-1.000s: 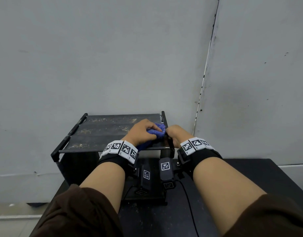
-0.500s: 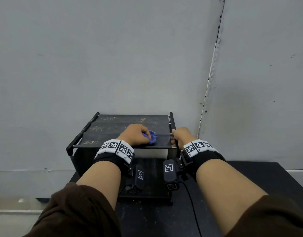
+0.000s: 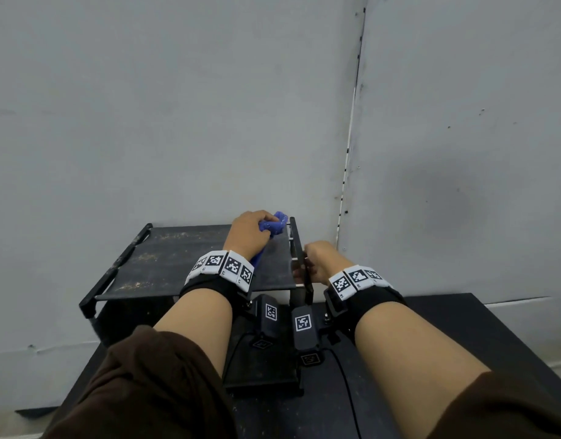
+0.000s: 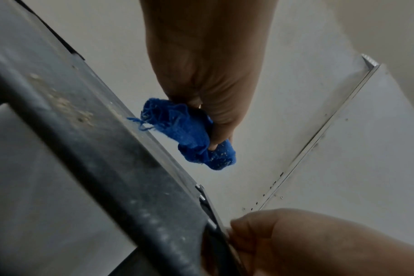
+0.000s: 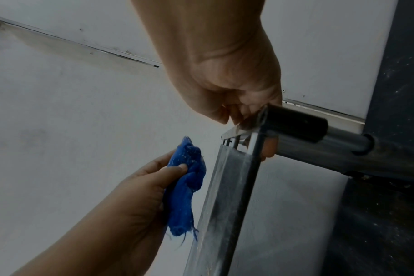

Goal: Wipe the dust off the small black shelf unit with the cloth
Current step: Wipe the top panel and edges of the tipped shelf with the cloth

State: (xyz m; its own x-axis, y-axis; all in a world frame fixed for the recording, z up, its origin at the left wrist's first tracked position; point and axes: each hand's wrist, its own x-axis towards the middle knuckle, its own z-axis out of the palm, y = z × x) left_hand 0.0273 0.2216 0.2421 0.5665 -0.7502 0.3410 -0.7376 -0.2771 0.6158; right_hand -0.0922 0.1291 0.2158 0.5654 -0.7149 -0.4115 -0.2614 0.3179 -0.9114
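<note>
— While the small black shelf unit [image 3: 190, 258] stands on a dark table [image 3: 482, 327] against a grey wall [image 3: 178, 106], where is the cloth found?

— The blue cloth [image 3: 274, 224] is bunched in the left hand [image 3: 249, 234], near the far right corner of the top shelf. From the left wrist view, the cloth [image 4: 189, 134] is seen wrapped by curled fingers, with frayed threads hanging towards the shelf edge. Pale specks are caught in its fabric.

— Is the cloth pressed onto the shelf surface?

— That cannot be told for certain. From the head view it is seen over the far right corner; from the wrist views wall shows behind it, and contact is not clearly shown.

— How is the right hand [image 3: 320, 261] placed?

— The right side rail of the unit is gripped by it. In the right wrist view, the fingers [image 5: 267, 147] are curled round the metal frame beside a black tube end, with the thumb closed on the near side.

— What is seen on the shelf itself?

— Pale dust patches are scattered over the left and middle of the top panel. Less dust is visible on the strip beside the left hand. Marker bands [image 3: 222, 267] are worn at both wrists, and brown sleeves [image 3: 140, 391] are pushed up the forearms.
</note>
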